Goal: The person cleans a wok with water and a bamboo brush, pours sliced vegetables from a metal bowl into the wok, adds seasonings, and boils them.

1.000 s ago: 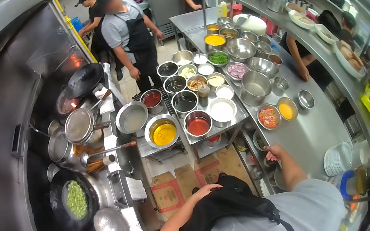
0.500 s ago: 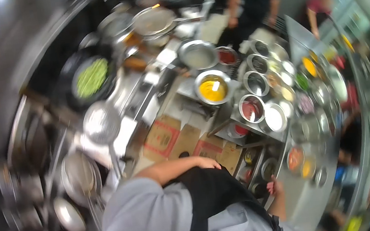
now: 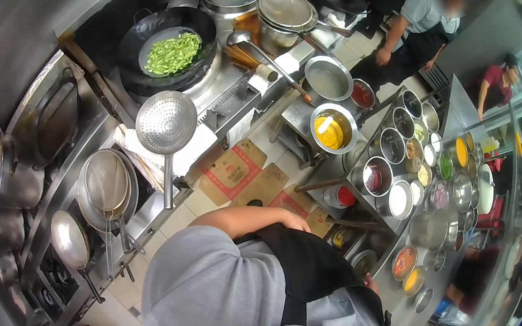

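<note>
My left hand [image 3: 297,221] rests against the black apron [image 3: 309,251] at my front, its partly visible fingers lying flat with nothing in them. My right hand [image 3: 370,283] shows only as a small part beside the apron's right edge, near the steel counter; its fingers are mostly hidden. Ahead on the left, sliced green vegetables [image 3: 172,54] lie in a black wok [image 3: 192,27] on the range. Closer to me, a perforated skimmer [image 3: 166,122] rests on a white cloth [image 3: 194,147], handle towards me. A ladle [image 3: 240,36] lies right of the wok.
Pans and strainers [image 3: 70,239] stand on the left range. On the right, a counter [image 3: 395,319] holds several bowls, with a yellow-filled bowl [image 3: 333,128] on a stand before it. Flattened cardboard [image 3: 232,171] covers part of the floor. A co-worker [image 3: 422,14] stands at far right.
The view has turned and sharpened, so the wok and skimmer sit further right in the picture. My right hand has dropped mostly out of sight; my left hand stays at the apron.
</note>
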Motion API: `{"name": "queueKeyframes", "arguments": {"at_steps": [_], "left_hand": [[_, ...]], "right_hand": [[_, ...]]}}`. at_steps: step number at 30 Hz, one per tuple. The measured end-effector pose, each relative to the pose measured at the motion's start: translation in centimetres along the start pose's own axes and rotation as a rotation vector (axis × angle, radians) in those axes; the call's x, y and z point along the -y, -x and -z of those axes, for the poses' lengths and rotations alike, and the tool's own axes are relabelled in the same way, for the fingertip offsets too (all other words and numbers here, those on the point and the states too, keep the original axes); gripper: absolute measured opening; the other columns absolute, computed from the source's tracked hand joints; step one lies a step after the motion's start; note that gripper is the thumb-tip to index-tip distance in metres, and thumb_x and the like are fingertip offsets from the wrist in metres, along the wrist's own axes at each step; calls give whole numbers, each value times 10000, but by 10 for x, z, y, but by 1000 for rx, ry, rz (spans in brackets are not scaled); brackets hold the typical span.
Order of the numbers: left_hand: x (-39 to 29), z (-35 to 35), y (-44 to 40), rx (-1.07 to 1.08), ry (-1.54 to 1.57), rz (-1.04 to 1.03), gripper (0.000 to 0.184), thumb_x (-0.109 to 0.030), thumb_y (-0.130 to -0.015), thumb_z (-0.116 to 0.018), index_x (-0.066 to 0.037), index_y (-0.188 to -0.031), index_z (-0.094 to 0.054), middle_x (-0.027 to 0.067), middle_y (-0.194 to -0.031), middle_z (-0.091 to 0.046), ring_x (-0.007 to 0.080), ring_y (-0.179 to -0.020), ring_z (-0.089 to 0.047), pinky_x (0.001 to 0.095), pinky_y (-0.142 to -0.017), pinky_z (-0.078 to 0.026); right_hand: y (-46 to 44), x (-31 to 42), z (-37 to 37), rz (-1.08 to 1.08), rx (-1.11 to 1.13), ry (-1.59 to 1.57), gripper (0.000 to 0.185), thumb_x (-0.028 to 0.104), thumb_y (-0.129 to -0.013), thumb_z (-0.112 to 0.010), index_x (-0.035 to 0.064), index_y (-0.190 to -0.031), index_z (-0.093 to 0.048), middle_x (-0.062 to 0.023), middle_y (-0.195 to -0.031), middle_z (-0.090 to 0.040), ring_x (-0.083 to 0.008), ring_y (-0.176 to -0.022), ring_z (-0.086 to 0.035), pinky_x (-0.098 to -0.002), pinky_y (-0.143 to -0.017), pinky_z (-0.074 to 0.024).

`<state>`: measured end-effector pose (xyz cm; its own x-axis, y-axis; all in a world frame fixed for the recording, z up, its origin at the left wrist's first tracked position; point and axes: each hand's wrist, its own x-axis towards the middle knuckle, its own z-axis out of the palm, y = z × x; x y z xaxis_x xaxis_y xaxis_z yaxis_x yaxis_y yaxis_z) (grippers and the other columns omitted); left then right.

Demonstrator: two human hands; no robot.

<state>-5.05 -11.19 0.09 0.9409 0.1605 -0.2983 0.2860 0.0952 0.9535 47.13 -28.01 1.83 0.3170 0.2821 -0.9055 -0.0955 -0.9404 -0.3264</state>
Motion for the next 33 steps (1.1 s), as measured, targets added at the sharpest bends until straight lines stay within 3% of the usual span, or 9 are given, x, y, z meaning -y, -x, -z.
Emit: {"name": "queueKeyframes", "arguments": {"at_steps": [5,8,20,22,23,25,33], "left_hand": [[-8,2,6,10,51,-9,394,-268,-998,-599,-45,-1320,-639,92,-1249,-692,194,-1118,-614,370,-969,-464],[-6,5,4,13,21,12,389,-265,-1001,-596,-38,-1314,-642,90,-1233,-696,183,-1110,-613,363,-965,-465],[-2,8,-1,32,88,36,283,-234,-988,-607,-67,-1202,-686,47,-1102,-712,149,-1027,-605,355,-922,-471],[-7,10,1,37,52,21,296,-238,-989,-607,-68,-1220,-679,46,-1112,-711,147,-1024,-609,353,-912,-478],[-6,10,1,43,46,21,296,-238,-989,-607,-68,-1220,-679,46,-1112,-711,147,-1024,-609,353,-912,-478],[1,9,-3,52,107,-23,309,-249,-1000,-599,-68,-1239,-673,42,-1129,-709,145,-1036,-608,350,-919,-477],[9,10,-10,81,78,-43,326,-258,-1008,-590,-57,-1252,-664,47,-1153,-708,148,-1071,-600,345,-959,-461]], "right_hand": [[-12,-6,6,-62,23,-74,597,682,-908,-614,121,-705,-628,-38,-549,-614,-153,-370,-482,-272,-342,-330],[12,-1,-5,108,82,-47,582,666,-903,-639,104,-749,-625,-45,-566,-620,-155,-367,-477,-271,-344,-346],[58,14,-30,137,-174,79,576,662,-916,-624,112,-743,-628,-33,-563,-624,-146,-366,-488,-264,-338,-349],[59,10,-25,398,-75,251,585,665,-919,-616,107,-747,-632,-43,-573,-640,-151,-367,-497,-265,-335,-344],[54,10,-23,399,-79,244,585,665,-919,-616,107,-747,-632,-43,-573,-640,-151,-367,-497,-265,-335,-344],[24,4,-13,97,-23,9,593,673,-918,-610,106,-749,-637,-51,-585,-652,-154,-369,-504,-275,-332,-347],[-8,-11,3,30,-8,-75,611,685,-909,-612,104,-723,-640,-48,-574,-641,-162,-374,-483,-281,-346,-321]]}}
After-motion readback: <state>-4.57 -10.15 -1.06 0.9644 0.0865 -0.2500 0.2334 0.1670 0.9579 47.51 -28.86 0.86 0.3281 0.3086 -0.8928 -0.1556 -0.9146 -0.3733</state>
